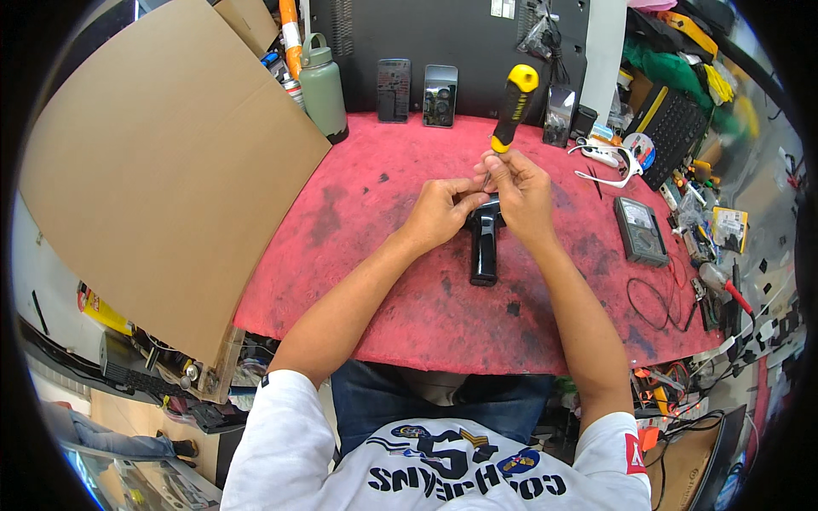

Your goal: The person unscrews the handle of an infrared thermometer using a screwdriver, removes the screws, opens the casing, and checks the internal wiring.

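Note:
My right hand (pixel 521 192) is closed, fingers and thumb pinched on the thin shaft of a screwdriver, whose black-and-yellow handle (pixel 515 102) points up and away from me. The shaft angles down to the top of a glossy black pistol-shaped device (pixel 482 254) resting on the red, stained mat (pixel 358 298). My left hand (pixel 443 204) grips the device's upper end, thumb and fingers close around the screwdriver's tip and partly touching my right fingertips. The exact point where the tip meets the device is hidden by my fingers.
Cardboard (pixel 145 170) covers the left. Behind stand a green bottle (pixel 322 94), two phone-like items (pixel 394 89) and a black panel. A meter (pixel 639 230) with leads, white glasses frame (pixel 622 175), keyboard (pixel 660 128) and cluttered tools line the right. Another person's legs (pixel 119 439) show lower left.

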Tool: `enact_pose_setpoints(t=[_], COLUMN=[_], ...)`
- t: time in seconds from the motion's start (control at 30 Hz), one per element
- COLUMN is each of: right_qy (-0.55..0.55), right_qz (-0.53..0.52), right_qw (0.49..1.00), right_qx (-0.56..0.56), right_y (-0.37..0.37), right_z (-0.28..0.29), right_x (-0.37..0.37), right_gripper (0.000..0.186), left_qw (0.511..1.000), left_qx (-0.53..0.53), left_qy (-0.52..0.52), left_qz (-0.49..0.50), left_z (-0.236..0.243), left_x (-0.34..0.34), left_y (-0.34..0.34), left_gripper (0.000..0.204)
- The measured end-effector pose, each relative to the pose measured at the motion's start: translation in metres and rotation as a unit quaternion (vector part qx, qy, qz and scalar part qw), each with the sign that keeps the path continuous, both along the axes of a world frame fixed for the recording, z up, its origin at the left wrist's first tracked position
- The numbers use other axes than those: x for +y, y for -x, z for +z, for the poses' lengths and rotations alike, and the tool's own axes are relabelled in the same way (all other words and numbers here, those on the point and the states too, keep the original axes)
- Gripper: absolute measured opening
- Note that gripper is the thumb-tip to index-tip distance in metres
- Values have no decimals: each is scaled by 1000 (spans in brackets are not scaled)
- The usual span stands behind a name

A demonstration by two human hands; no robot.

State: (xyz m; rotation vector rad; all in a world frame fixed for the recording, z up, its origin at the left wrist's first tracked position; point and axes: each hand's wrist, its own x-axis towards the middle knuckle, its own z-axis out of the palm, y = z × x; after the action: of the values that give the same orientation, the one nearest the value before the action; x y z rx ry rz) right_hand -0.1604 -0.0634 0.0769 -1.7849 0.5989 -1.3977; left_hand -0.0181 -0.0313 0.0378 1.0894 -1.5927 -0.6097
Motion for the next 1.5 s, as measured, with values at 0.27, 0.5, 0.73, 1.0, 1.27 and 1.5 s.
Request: enact_pose_setpoints(t=[0.27, 0.5, 0.73, 1.0, 1.27, 1.5], right_qy=[337, 325, 207, 232, 322, 404], right_qz=[-231, -114, -122, -173, -171, -148], right_qw=[905, 863, 835, 811, 834, 843], right_qx=[116, 370, 495, 509, 414, 323], right_y=[-12, -13, -17, -20, -19, -7], right_z=[113, 148, 167, 164, 154, 140], right_x=[14, -16, 13, 23, 14, -7], right_gripper=[41, 36, 34, 23, 24, 29], left_qw=[1000, 999, 993, 999, 999, 997], left_qx=[-10, -30, 109, 28, 37, 74], left_qy=[15, 2, 39, -4, 8, 16], left_qz=[12, 21, -35, 19, 8, 2], left_z=[-1, 6, 9, 23, 16, 17], left_x=[-1, 4, 0, 4, 1, 0], left_y=[-2, -3, 6, -1, -2, 6], left_gripper=[16, 18, 16, 15, 18, 16])
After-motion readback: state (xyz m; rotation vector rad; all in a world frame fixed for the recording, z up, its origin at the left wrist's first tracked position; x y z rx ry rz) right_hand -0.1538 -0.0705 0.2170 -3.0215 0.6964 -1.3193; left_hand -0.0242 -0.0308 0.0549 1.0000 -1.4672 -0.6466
